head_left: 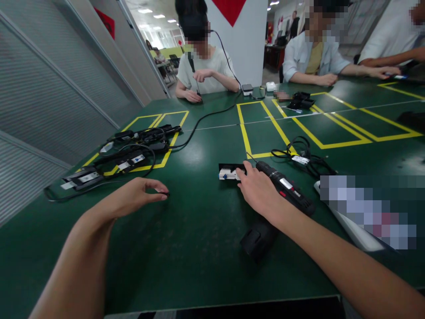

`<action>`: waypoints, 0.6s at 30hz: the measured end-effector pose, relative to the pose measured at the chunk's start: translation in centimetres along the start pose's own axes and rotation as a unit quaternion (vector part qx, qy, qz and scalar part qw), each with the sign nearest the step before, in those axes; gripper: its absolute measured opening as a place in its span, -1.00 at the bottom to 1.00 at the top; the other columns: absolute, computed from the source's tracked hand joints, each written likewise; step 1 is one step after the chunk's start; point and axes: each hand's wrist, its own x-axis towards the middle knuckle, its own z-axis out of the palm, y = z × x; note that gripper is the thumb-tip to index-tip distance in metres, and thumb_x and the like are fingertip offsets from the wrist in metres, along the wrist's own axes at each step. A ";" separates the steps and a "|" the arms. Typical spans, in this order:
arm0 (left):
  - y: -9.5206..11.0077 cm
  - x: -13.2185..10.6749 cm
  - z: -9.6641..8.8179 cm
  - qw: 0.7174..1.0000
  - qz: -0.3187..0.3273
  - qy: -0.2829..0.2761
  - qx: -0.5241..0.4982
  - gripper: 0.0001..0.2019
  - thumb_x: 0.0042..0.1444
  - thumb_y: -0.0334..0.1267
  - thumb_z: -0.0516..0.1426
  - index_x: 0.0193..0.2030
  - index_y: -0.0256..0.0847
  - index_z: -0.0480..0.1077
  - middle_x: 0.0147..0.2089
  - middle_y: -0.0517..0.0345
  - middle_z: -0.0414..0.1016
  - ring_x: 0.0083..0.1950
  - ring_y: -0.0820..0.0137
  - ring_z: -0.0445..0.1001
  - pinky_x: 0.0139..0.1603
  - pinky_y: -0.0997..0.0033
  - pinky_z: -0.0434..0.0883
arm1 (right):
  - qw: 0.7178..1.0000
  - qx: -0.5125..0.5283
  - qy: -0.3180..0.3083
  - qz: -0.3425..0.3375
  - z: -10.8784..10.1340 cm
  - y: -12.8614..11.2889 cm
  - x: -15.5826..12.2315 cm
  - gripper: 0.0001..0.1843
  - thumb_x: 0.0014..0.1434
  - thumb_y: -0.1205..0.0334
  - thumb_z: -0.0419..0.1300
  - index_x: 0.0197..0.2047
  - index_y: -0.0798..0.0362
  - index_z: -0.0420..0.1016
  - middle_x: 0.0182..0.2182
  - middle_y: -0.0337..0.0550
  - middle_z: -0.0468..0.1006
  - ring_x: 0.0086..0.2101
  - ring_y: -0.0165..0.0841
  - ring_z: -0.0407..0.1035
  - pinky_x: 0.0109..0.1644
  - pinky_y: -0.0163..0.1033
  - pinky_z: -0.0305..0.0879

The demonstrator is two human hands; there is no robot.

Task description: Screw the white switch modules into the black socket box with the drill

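Observation:
My left hand [146, 191] hovers above the green table, thumb and fingers pinched on a small black piece [164, 193] too small to name. With its fingertips, my right hand [257, 184] grips the right end of a small black-and-white part [226, 174] with a blue detail. That part's right end is hidden under the fingers. Beside and partly beneath my right hand and forearm lies a black cordless drill [285, 184] on its side. Its thin bit points to the far left, and its battery grip [257, 241] shows toward the table's near edge.
Black cabled devices [133, 155] lie within yellow tape at left. A coiled black cable [300, 155] is right of the drill, near a pale, blurred-out object [352, 221]. Across the table, a person [206, 66] holds a screwdriver [191, 63]; other people sit at right.

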 end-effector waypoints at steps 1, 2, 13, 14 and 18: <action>-0.1 -0.2 0.3 1.000 0.000 0.007 0.013 -0.76 0.03 0.01 0.18 -0.24 -0.03 0.51 -0.11 0.32 0.55 -0.06 0.32 0.47 0.11 0.21 0.31 | 1.000 0.001 0.001 -0.001 0.0 0.0 0.0 -0.63 0.25 0.22 0.17 0.12 0.05 0.33 0.08 -0.02 0.43 -0.14 -0.22 0.47 -0.18 -0.05 0.49; -0.2 -0.4 0.6 1.000 0.006 0.012 0.019 -0.77 0.04 0.02 0.17 -0.28 -0.03 0.52 -0.11 0.31 0.54 -0.05 0.31 0.46 0.14 0.20 0.29 | 1.000 0.002 0.002 -0.001 0.1 0.0 0.0 -0.63 0.25 0.22 0.17 0.12 0.05 0.33 0.09 -0.02 0.42 -0.13 -0.22 0.46 -0.18 -0.05 0.49; -2.2 -1.7 1.8 0.999 -0.008 0.033 0.029 -0.60 0.06 0.07 0.17 0.03 0.07 0.35 0.13 0.27 0.38 0.15 0.26 0.35 0.23 0.13 0.25 | 1.000 0.006 -0.002 0.006 -0.1 0.0 0.1 -0.66 0.25 0.25 0.18 0.09 0.07 0.36 0.06 -0.03 0.45 -0.15 -0.23 0.47 -0.18 -0.06 0.49; -1.6 -1.6 1.7 0.998 -0.016 0.044 0.037 -0.55 0.05 0.08 0.17 0.08 0.08 0.31 0.16 0.25 0.36 0.16 0.25 0.35 0.22 0.13 0.26 | 1.000 0.006 -0.004 0.008 -0.1 0.0 0.1 -0.68 0.25 0.25 0.18 0.07 0.07 0.37 0.04 -0.04 0.46 -0.16 -0.24 0.47 -0.18 -0.06 0.49; 2.9 -0.1 1.9 0.992 0.045 0.097 0.071 -0.45 0.05 0.12 0.16 0.16 0.02 0.23 0.21 0.14 0.30 0.16 0.18 0.35 0.18 0.10 0.30 | 1.000 0.021 -0.007 0.012 -0.3 0.1 0.3 -0.75 0.25 0.28 0.18 0.00 0.09 0.42 -0.02 -0.07 0.50 -0.18 -0.26 0.48 -0.21 -0.09 0.49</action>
